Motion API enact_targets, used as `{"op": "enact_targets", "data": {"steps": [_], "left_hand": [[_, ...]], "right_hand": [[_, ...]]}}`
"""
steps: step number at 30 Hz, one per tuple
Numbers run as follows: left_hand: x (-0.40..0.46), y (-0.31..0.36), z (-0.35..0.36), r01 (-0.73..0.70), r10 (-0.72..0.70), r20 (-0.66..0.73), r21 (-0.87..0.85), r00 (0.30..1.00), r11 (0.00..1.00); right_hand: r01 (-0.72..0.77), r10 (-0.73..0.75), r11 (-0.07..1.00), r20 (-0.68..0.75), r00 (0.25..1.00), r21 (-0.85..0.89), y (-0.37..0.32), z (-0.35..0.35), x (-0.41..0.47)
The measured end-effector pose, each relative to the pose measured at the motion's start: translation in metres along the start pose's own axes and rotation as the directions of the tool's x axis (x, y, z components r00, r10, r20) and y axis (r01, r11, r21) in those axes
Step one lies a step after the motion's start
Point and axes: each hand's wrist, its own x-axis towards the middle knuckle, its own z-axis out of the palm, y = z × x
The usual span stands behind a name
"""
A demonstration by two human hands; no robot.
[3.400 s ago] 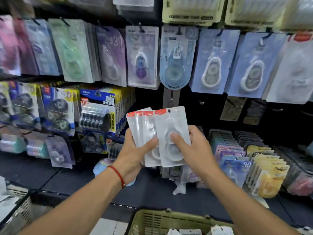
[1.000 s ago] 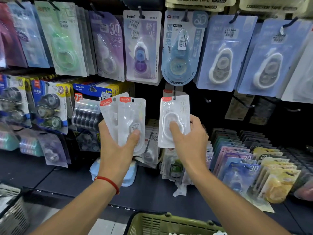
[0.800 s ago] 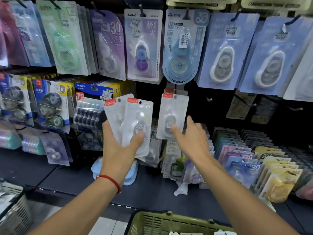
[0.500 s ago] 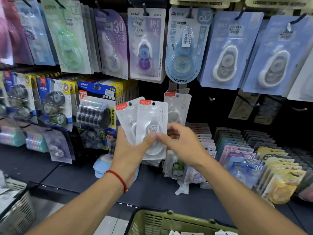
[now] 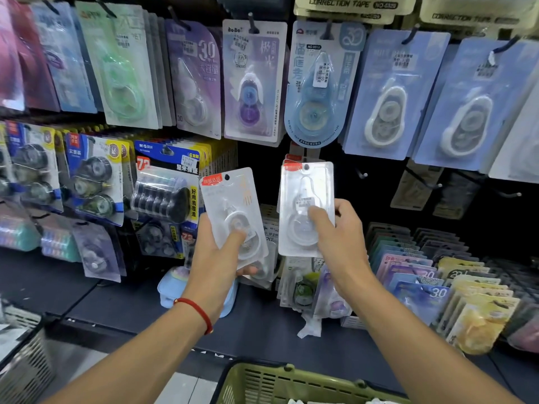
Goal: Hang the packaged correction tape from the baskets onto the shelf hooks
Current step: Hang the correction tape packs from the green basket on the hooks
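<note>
- The left hand [image 5: 217,258] grips a clear plastic blister pack of white correction tape with a red corner label [image 5: 233,211]; the thumb presses on the front of the blister, the other fingers curl behind the pack; the pack tilts slightly leftward at its top, held in front of the lower shelf rows.
- The right hand [image 5: 339,237] pinches a second clear blister pack of white correction tape [image 5: 304,199], thumb on the front and fingers wrapped round its right edge; the pack is upright, its red-labelled top and hanging hole up by a dark hook, just below the blue teardrop-shaped tape card [image 5: 318,83]; whether the hole is already on the hook I cannot tell.
- A red cord bracelet [image 5: 198,312] circles the left wrist.
- An olive-green plastic basket [image 5: 291,380] sits at the bottom edge, below both arms.
</note>
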Motion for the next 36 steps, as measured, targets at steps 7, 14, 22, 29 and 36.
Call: {"op": "enact_targets", "data": {"steps": [7,14,22,29,36], "left_hand": [[0.004,-0.002,-0.004,-0.039,0.042,-0.044,0.070,0.998,0.997],[0.002,-0.004,0.000,-0.054,0.049,0.056,0.095,0.997,0.994],[0.002,-0.009,0.016,-0.032,0.021,0.261,0.038,0.965,0.999],[-0.001,-0.012,0.026,-0.122,0.086,0.230,0.143,0.969,0.982],[0.001,-0.014,0.026,-0.139,0.079,0.223,0.264,0.972,0.955]], "right_hand": [[-0.001,-0.011,0.994,-0.110,0.994,-0.113,-0.005,0.011,-0.003],[0.000,0.006,0.818,0.010,1.000,-0.575,0.005,0.003,0.003],[0.070,-0.047,0.990,0.184,0.982,-0.120,0.004,0.015,-0.011],[-0.007,0.006,0.999,-0.008,1.000,-0.046,0.000,0.014,0.000],[0.005,-0.025,0.985,-0.114,0.993,-0.173,0.007,0.015,0.005]]}}
